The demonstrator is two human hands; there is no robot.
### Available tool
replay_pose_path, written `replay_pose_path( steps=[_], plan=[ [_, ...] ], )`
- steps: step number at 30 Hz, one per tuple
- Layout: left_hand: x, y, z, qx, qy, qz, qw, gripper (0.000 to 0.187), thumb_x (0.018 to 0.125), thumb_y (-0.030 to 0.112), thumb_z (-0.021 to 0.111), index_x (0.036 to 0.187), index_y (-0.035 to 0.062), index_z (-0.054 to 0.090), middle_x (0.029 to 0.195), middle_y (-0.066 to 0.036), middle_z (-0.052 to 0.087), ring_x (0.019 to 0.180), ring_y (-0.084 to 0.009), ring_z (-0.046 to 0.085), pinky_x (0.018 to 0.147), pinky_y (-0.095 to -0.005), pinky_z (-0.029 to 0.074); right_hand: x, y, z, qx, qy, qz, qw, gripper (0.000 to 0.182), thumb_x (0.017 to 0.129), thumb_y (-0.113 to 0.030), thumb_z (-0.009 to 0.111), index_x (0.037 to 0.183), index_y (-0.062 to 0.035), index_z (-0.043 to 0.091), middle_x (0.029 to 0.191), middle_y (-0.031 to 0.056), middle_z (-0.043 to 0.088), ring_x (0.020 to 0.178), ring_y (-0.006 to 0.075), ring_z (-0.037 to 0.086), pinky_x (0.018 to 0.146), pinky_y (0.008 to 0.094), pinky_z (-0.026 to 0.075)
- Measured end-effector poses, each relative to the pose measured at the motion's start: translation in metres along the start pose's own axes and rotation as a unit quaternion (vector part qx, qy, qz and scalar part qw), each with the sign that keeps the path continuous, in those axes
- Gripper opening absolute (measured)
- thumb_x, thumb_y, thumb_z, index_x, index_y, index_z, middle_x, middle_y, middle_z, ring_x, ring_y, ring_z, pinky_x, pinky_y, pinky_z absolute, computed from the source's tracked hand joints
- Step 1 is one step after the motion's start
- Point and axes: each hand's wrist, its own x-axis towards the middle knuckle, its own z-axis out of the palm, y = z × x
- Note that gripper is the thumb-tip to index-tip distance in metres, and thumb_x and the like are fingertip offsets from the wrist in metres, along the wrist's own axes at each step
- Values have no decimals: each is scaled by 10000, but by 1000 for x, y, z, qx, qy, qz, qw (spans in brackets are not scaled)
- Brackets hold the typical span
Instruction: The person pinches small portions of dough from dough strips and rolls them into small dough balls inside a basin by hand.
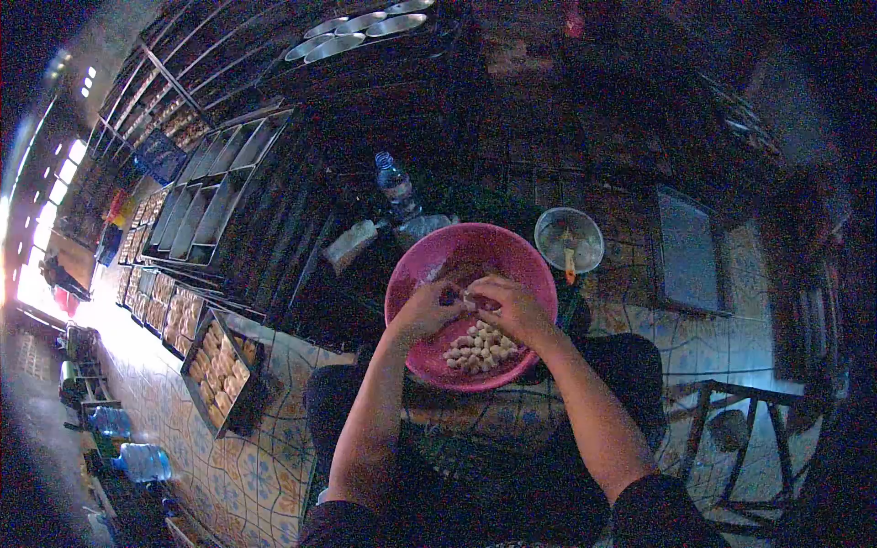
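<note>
Tiles [269, 425] below, left hand [429, 312] and right hand [513, 312] pinch a piece [470, 301] near pale lumps [480, 348].

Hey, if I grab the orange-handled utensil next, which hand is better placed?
Probably your right hand: it's toward the right side of the pink basin, nearer the metal bowl holding the orange-handled utensil. Your left hand is farther across.

Pieces [480, 349] in basin [493, 245]; bottle [396, 190] behind, 1 bowl [552, 239] to right.
</note>
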Motion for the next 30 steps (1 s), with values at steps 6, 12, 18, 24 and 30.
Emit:
replay_pose_path(
  steps=[6,12,18,24,30],
  plan=[
    [-20,32,-13,-33,-11,-5,999,382,838,326,804,1071,39,703,1090,-106,725,998,-209,670,921,-365,505,0,-26,-21,-20,-35,24,999,311,789,-155,785,1042,-61,629,1045,104,639,1028,303,645,900,401,529],
    [-15,11,-9,-121,-29,-46,991,327,843,285,797,1062,55,717,1074,-73,724,985,-163,649,900,-340,505,-1,-26,-18,-35,-13,-47,998,308,776,-139,796,1021,-65,625,996,113,636,986,297,658,840,390,545],
    [-17,14,-11,-163,-44,-45,985,262,827,230,811,1011,71,712,1102,-55,710,1000,-156,632,938,-324,491,-1,-37,-18,-29,-3,-35,999,281,787,-133,796,1009,-63,637,977,134,668,931,320,684,800,413,555],
    [-20,29,-17,-109,-19,-31,993,261,791,185,829,970,60,687,1019,-55,701,963,-142,629,913,-328,505,-5,-30,-10,-27,11,-13,1000,243,816,-163,769,1017,-59,681,938,141,675,904,328,687,793,413,553],
    [-14,14,-12,-96,-19,-65,993,242,788,141,788,990,58,684,990,-44,703,941,-143,622,891,-329,509,-6,-18,-8,-80,-20,-52,995,226,835,-181,738,1010,-41,712,987,134,657,951,319,667,812,411,556]
  ],
)
